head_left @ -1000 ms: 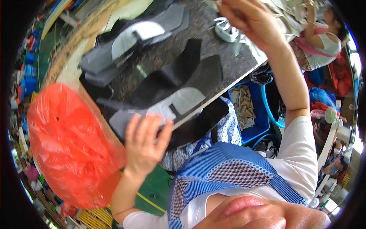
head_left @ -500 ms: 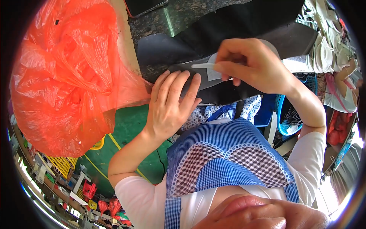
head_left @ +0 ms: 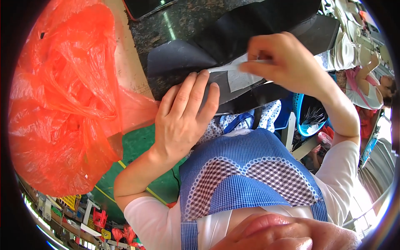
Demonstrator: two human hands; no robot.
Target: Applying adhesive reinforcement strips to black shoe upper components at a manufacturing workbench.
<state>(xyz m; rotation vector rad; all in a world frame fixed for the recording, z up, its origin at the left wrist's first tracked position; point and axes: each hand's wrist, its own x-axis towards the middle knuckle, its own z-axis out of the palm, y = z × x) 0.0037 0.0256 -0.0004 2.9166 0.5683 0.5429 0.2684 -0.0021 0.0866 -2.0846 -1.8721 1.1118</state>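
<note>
My left hand point(head_left: 179, 112) lies palm down with spread fingers on a black sheet point(head_left: 179, 56), near its left end. My right hand point(head_left: 285, 62) pinches a thin whitish strip point(head_left: 227, 67). From the pinch, the strip runs left toward my left fingertips, close above the black material. Beneath it, a pale grey patch point(head_left: 243, 81) shows on a dark piece point(head_left: 223, 93); whether strip and patch are joined, I cannot tell. My right fingertips are partly hidden and blurred.
A large red plastic bag point(head_left: 66, 112) bulges at the left. A phone point(head_left: 146, 7) lies on the dark speckled counter point(head_left: 187, 27). White pieces point(head_left: 343, 48) are stacked at the right, near another person point(head_left: 368, 85). A blue basket point(head_left: 298, 114) stands below the counter.
My right hand has moved slightly up and right, and a longer stretch of the whitish strip shows. My left hand keeps its place on the black material. The whole view has shifted a little.
</note>
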